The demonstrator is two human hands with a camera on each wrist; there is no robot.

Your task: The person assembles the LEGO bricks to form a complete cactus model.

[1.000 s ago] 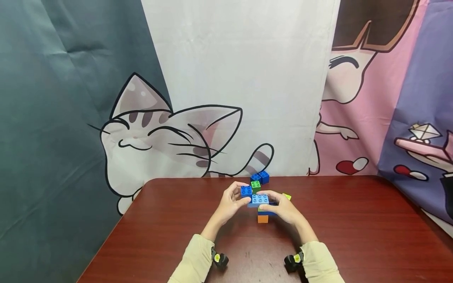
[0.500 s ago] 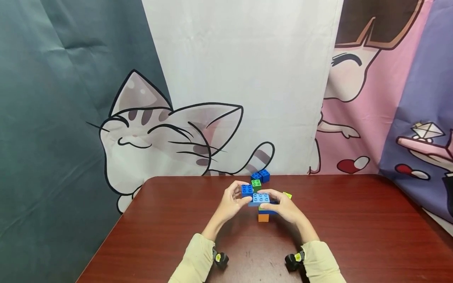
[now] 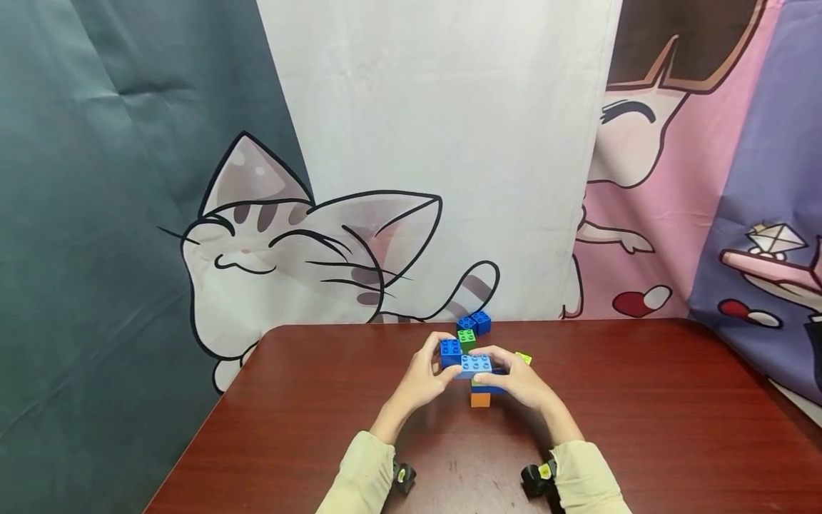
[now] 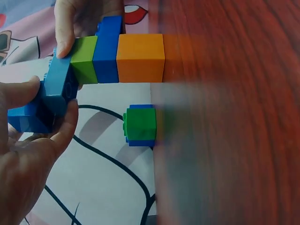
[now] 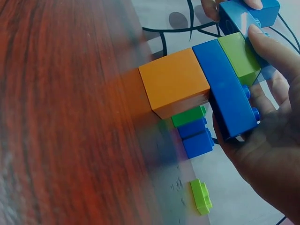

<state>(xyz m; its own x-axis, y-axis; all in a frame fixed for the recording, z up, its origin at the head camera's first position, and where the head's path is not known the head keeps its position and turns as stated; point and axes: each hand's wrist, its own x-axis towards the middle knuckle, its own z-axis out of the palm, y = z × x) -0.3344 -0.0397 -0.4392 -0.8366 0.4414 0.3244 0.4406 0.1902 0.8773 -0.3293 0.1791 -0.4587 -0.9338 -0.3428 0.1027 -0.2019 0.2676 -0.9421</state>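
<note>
A short tower of toy building bricks stands on the table, with an orange brick (image 5: 174, 80) at its foot. Above it come a long blue brick (image 5: 226, 89), a lime-green brick (image 4: 85, 60) and a light-blue brick (image 3: 476, 365). A square dark-blue brick (image 3: 451, 351) sits at the light-blue one's left end. My left hand (image 3: 420, 375) grips the dark-blue brick, one fingertip also touching the light-blue brick. My right hand (image 3: 519, 378) pinches the light-blue brick's right end between thumb and fingers. Whether the dark-blue brick is fully seated cannot be seen.
Behind the tower on the brown table (image 3: 308, 428) are a green brick (image 3: 466, 338) and two blue bricks (image 3: 481, 323). A small lime brick (image 3: 524, 358) lies beyond my right hand. A printed cloth (image 3: 514, 178) hangs behind the table's far edge.
My left hand has moved slightly right, its thumb lower and farther right at the light-blue brick's front. The right hand keeps its hold.
</note>
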